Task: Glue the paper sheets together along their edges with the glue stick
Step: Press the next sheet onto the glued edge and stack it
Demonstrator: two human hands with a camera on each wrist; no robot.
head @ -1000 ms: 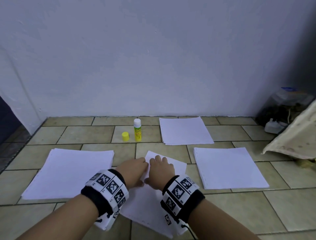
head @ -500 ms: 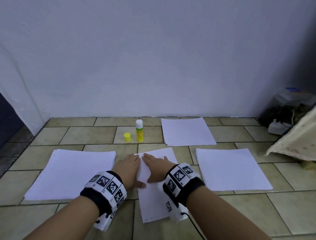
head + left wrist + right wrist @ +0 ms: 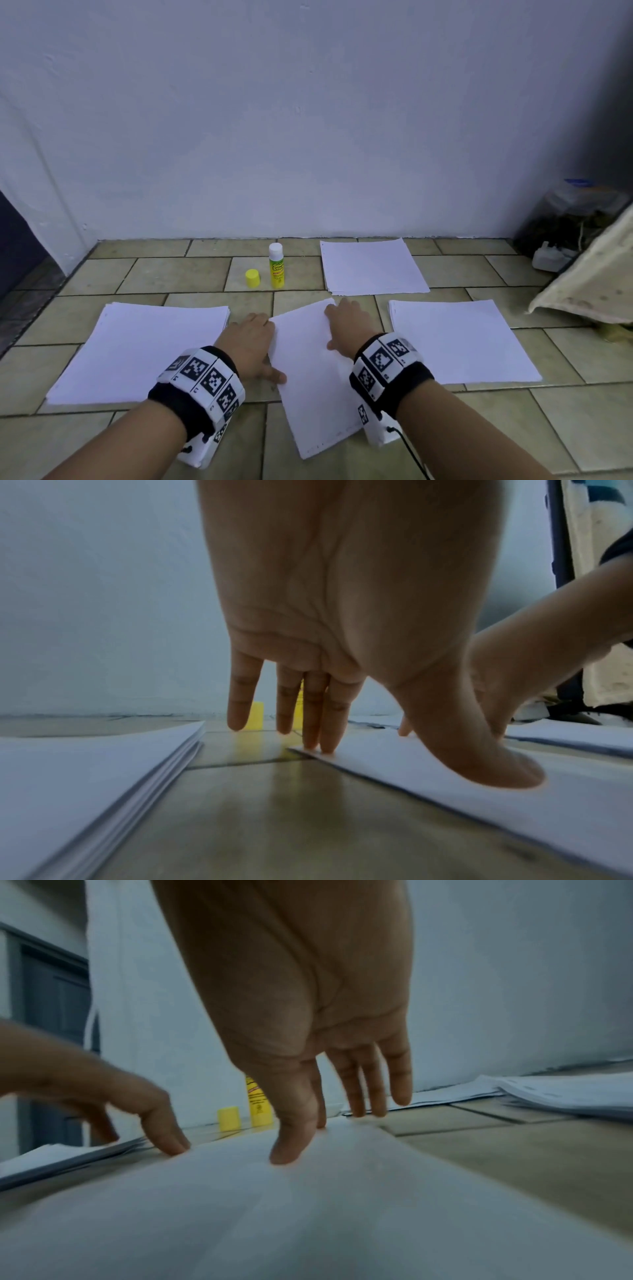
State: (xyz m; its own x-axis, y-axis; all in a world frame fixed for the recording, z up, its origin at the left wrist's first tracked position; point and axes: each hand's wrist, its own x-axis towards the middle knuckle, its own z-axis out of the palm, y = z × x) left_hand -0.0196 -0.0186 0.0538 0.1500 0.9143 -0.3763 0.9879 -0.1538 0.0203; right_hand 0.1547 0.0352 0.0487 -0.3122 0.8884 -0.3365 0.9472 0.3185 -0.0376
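Observation:
A white paper sheet (image 3: 308,373) lies on the tiled floor between my hands. My left hand (image 3: 251,341) rests flat along its left edge, fingers straight, thumb (image 3: 493,767) pressing on the paper (image 3: 514,799). My right hand (image 3: 346,323) lies flat on its upper right part, fingers straight, thumb (image 3: 291,1148) on the sheet (image 3: 308,1218). The uncapped yellow glue stick (image 3: 276,265) stands upright beyond the sheet, its yellow cap (image 3: 252,278) just to its left. The cap (image 3: 257,715) and the glue stick (image 3: 258,1104) show past my fingers.
Three stacks of white paper lie on the floor: one at the left (image 3: 144,353), one at the right (image 3: 459,342), one at the back (image 3: 371,267) by the wall. A cloth-covered object (image 3: 589,277) and a bag of clutter (image 3: 565,233) stand at the far right.
The sheet has turned from skewed to nearly straight. My hands have slid apart on it, the left toward its left edge, the right toward its upper right corner.

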